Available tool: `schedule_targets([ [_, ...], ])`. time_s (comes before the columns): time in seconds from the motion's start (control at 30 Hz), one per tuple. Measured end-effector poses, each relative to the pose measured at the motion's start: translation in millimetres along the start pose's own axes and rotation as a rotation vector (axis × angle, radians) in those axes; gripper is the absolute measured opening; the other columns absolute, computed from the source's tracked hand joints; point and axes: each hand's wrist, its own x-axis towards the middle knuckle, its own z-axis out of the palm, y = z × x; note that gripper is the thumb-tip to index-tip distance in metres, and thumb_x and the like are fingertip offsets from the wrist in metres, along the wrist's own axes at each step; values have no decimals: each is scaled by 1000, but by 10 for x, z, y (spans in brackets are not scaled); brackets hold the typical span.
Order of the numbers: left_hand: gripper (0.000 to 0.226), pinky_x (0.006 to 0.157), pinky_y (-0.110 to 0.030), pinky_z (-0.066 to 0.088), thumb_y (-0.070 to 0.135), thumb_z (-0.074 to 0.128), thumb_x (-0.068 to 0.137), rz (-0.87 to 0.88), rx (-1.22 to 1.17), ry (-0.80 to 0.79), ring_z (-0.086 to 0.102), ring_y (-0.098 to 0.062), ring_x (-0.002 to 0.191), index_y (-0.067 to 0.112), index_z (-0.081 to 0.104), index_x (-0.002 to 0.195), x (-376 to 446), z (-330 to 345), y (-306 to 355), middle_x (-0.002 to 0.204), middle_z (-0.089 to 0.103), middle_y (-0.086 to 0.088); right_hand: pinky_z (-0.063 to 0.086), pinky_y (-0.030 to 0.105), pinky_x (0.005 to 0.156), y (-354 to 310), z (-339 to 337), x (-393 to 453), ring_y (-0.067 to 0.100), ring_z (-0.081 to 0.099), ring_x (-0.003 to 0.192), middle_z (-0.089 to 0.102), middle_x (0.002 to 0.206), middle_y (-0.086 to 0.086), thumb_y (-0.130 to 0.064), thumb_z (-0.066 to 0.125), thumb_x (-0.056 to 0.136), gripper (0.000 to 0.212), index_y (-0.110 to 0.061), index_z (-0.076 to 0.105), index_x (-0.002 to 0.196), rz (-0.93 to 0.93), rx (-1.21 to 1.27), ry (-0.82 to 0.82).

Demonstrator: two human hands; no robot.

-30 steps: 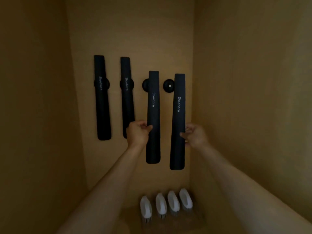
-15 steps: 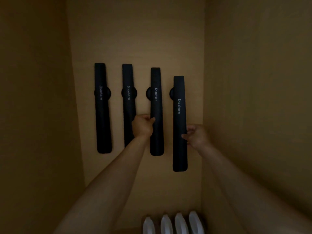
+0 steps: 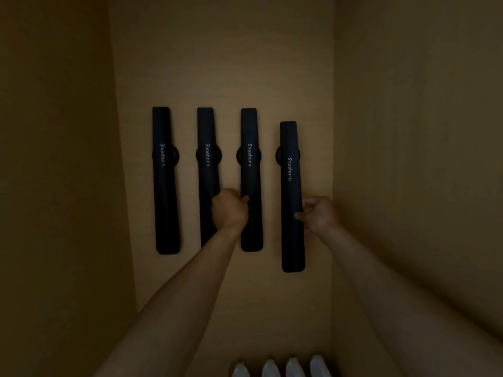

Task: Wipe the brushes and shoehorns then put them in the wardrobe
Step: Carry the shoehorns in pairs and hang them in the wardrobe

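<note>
Two hands (image 3: 230,210) (image 3: 318,216) hold shoehorns (image 3: 251,180) (image 3: 291,197) against wardrobe back (image 3: 223,63).

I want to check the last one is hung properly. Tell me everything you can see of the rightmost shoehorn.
The rightmost shoehorn is a long, flat, matte black strip, widening slightly downward, with "Shoehorn" printed in pale letters along its upper part. It stands nearly upright against the wardrobe's back wall, over a round black mount, but lower than the other three. The right hand pinches its right edge at mid-length.
</note>
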Motion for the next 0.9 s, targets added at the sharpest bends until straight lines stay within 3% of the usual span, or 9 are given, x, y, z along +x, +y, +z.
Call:
schedule_targets([
  [0.1,25,63,-32,52,7,59,90,25,84,-20,64,-29,74,6,55,65,-37,-56,1,79,66,-16,57,56,86,-17,16,53,36,69,93,62,75,1,8,73,81,36,-24,59,71,1,-11,11],
  [0.27,10,69,-34,54,6,56,91,104,152,-16,64,-27,82,3,65,89,-79,-127,-25,88,66,-11,57,58,83,-35,58,181,38,70,92,62,72,0,9,72,80,38,-25,59,68,12,-20,20],
  [0.4,12,60,-30,45,1,50,88,127,190,-14,62,-26,75,3,61,81,-59,-177,-57,80,64,-10,59,58,79,-91,65,278,32,69,83,63,73,2,8,71,81,37,-24,59,68,32,-4,49],
  [0.57,8,68,-35,53,4,53,86,143,170,-25,63,-32,82,7,58,80,-22,-243,-66,86,66,-14,59,58,80,-198,45,412,37,69,94,65,88,10,6,71,82,33,-21,55,70,42,10,86],
  [0.7,8,72,-39,55,5,54,86,155,154,-8,64,-32,83,3,62,84,7,-261,-69,87,67,-14,60,59,70,-258,64,452,30,64,75,62,76,7,3,71,83,31,-19,54,68,53,20,87],
  [0.9,10,71,-33,54,17,63,90,162,167,0,65,-25,83,8,67,89,39,-210,-51,88,69,-7,61,49,75,-248,98,432,30,68,81,63,73,3,-3,76,79,31,-20,55,64,-3,-81,146],
])
